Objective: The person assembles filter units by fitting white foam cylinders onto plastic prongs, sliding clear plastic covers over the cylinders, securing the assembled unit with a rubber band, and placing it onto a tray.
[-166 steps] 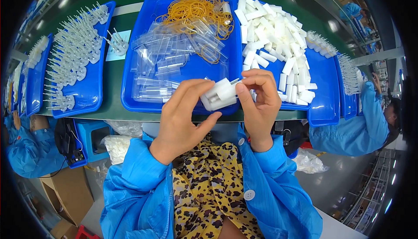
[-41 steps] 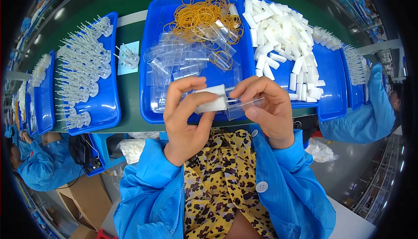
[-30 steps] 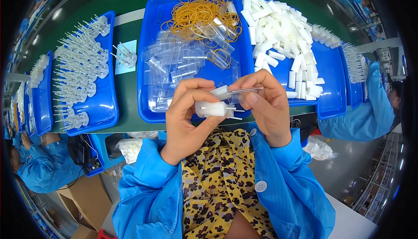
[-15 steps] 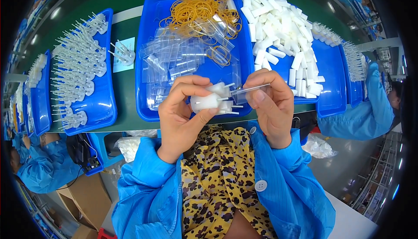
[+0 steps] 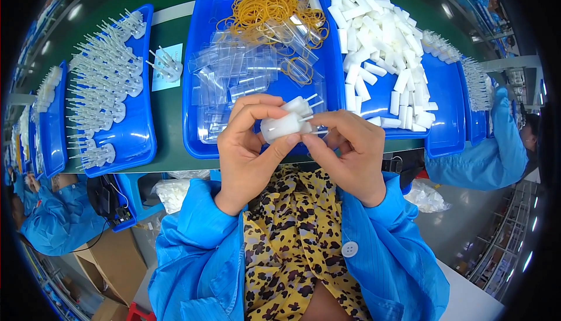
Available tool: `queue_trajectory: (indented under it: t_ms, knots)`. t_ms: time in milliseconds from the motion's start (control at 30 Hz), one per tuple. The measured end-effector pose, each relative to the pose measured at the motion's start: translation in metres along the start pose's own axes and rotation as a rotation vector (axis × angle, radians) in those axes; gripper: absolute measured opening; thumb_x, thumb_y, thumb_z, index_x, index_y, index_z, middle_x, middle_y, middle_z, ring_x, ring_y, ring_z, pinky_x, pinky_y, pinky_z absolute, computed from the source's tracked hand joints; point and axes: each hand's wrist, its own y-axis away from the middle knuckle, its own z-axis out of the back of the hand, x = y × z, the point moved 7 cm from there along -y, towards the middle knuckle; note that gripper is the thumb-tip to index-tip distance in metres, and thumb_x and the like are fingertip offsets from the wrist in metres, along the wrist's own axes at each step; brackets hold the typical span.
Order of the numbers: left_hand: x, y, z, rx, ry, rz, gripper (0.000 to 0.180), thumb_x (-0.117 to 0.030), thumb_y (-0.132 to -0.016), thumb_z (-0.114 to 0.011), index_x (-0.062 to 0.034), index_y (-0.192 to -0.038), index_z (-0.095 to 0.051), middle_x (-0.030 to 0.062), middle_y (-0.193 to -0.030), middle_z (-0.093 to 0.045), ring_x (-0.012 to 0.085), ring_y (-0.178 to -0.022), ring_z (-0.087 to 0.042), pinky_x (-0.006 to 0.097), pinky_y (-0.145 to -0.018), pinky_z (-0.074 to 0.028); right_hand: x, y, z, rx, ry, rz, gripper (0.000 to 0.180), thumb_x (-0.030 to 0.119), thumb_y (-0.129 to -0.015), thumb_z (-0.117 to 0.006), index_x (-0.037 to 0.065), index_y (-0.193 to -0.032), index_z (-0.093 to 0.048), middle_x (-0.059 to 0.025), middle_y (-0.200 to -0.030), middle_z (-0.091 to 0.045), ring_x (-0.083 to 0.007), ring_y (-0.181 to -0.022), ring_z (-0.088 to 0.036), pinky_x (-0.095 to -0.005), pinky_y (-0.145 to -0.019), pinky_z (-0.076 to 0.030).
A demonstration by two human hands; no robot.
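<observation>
My left hand (image 5: 250,145) is closed around a small bunch of white cylinders (image 5: 279,128) with thin white sticks jutting out to the right. Thumb and forefinger of my right hand (image 5: 347,148) pinch together at the sticks' end. Between them is a clear plastic piece (image 5: 332,140), mostly hidden by the fingers. Behind both hands lies a blue tray (image 5: 193,87) with flat clear plastic pieces (image 5: 234,66) and a heap of yellow rubber bands (image 5: 266,8).
A second blue tray (image 5: 374,102) at right holds a pile of white cylinders (image 5: 385,34). On the left, another blue tray (image 5: 143,140) carries rows of stick bunches (image 5: 108,81). One bunch (image 5: 166,66) sits on a pale card. Co-workers in blue sleeves (image 5: 467,166) sit at both sides.
My right hand has moved left and slightly down, bringing the clear plastic piece against the sticks. The left hand keeps its hold on the bunch and has shifted slightly right.
</observation>
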Motion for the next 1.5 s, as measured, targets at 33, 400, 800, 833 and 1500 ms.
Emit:
queue_trajectory:
  t_ms: [33,400,800,833,1500]
  knots:
    - [0.000,0.000,-0.001,0.012,0.016,0.015,0.027,0.007,-0.079,-0.069,0.0007,-0.104,-0.060,0.0103,-0.120,-0.048,0.0181,-0.109,-0.054,0.029,-0.087,-0.053,0.001,-0.001,0.000,-0.005,0.018,0.017,0.017,0.005,-0.075,-0.074,0.008,-0.092,-0.068,-0.0029,-0.072,-0.061,-0.0090,-0.047,-0.053,-0.0243,-0.043,-0.038]
    - [0.007,0.000,0.006,-0.026,0.143,0.080,0.026,0.008,-0.080,-0.069,0.0011,-0.104,-0.061,0.0093,-0.117,-0.051,0.0179,-0.110,-0.054,0.029,-0.088,-0.053,0.014,0.011,-0.007,-0.011,0.358,0.528,0.025,0.017,-0.066,-0.080,0.011,-0.087,-0.068,-0.0008,-0.066,-0.048,-0.0184,-0.052,-0.049,-0.0314,-0.045,-0.038]
    - [0.002,0.003,0.006,-0.056,0.011,0.002,0.026,0.008,-0.077,-0.071,0.0010,-0.100,-0.063,0.0091,-0.115,-0.051,0.0177,-0.105,-0.057,0.030,-0.088,-0.053,0.018,0.006,-0.011,0.100,0.438,0.563,0.025,0.013,-0.070,-0.074,0.014,-0.094,-0.070,-0.0022,-0.066,-0.047,-0.0176,-0.052,-0.049,-0.0316,-0.045,-0.038]
    - [0.003,0.005,0.007,-0.057,-0.004,0.004,0.026,0.008,-0.077,-0.071,0.0009,-0.100,-0.063,0.0092,-0.116,-0.051,0.0180,-0.105,-0.057,0.030,-0.088,-0.052,0.016,0.006,-0.011,0.141,0.407,0.558,0.024,0.012,-0.071,-0.074,0.013,-0.095,-0.070,-0.0025,-0.067,-0.048,-0.0175,-0.053,-0.050,-0.0308,-0.046,-0.039]
    - [-0.014,0.009,0.007,-0.098,-0.247,-0.133,0.028,0.005,-0.071,-0.076,-0.0021,-0.097,-0.070,0.0088,-0.110,-0.053,0.0183,-0.101,-0.056,0.028,-0.083,-0.050,-0.035,-0.001,0.000,0.000,-0.799,-0.219,0.014,0.006,-0.090,-0.061,-0.002,-0.102,-0.061,-0.0046,-0.091,-0.060,-0.0057,-0.066,-0.052,-0.0189,-0.056,-0.041]
